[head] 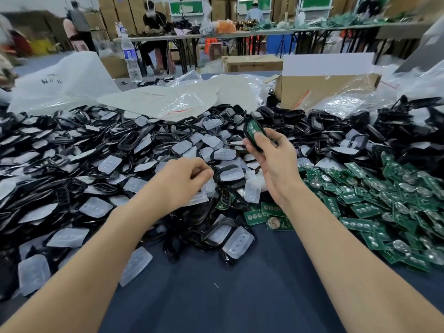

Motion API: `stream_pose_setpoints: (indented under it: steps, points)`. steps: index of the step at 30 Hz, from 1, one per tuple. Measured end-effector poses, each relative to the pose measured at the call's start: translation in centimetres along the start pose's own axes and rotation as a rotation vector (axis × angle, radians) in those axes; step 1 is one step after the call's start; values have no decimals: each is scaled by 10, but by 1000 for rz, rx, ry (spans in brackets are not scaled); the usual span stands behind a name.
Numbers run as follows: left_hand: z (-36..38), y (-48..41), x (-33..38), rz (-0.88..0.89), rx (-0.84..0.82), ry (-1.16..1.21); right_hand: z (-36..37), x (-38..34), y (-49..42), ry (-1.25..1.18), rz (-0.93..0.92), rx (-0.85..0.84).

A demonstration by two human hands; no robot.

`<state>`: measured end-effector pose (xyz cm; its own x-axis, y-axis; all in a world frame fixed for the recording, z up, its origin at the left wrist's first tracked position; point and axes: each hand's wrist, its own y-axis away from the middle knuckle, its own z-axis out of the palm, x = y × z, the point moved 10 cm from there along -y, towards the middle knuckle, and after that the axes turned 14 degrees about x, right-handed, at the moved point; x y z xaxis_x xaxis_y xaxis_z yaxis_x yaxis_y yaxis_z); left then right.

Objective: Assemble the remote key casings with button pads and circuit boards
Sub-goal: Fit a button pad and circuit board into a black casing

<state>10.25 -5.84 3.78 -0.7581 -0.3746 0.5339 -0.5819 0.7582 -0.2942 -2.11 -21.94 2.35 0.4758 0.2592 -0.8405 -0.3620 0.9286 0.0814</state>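
While the right hand (271,159) is gripping a black casing (251,138), fingers and thumb curled round it and holding it up above the heap, a green circuit board (254,128) is sitting inside that casing with its round contacts facing up, and the thumb is lying across its near end. The left hand (180,181) is hovering low over the middle of the heap, palm down, with its fingers curled in and thumb and forefinger drawn close together; I cannot tell whether it is pinching anything. Beneath and to the left of both hands, a heap of empty casings (129,140) is sprawling across the dark blue tabletop (240,296), mixed all through with cloudy button pads (109,163), each showing a row of small dimples. To the right, loose circuit boards (365,210) are lying in their own green pile, touching the edge of the black heap near the right wrist. Behind the heap, clear plastic bags (168,102) are lying crumpled, and an open cardboard box (324,90) is standing at the far right of them. A water bottle (129,58) is standing upright further back on the left. Beyond it, other people (153,22) are working at a long table across the room, blurred at this distance.
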Motion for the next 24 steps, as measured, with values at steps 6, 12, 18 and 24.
stream_pose_setpoints:
  steps: [6,12,18,24]
  points:
    - [8,-15,7,-3,26,2,-6,-2,-6,-20,-20,41]
    - [-2,-39,-7,-58,137,-33,-8,-2,-11,-69,0,51]
    - [-15,-71,-13,-37,208,-66,11,-5,-30,-109,11,52]
    - [6,-98,8,71,100,-70,15,-11,-58,-184,32,125]
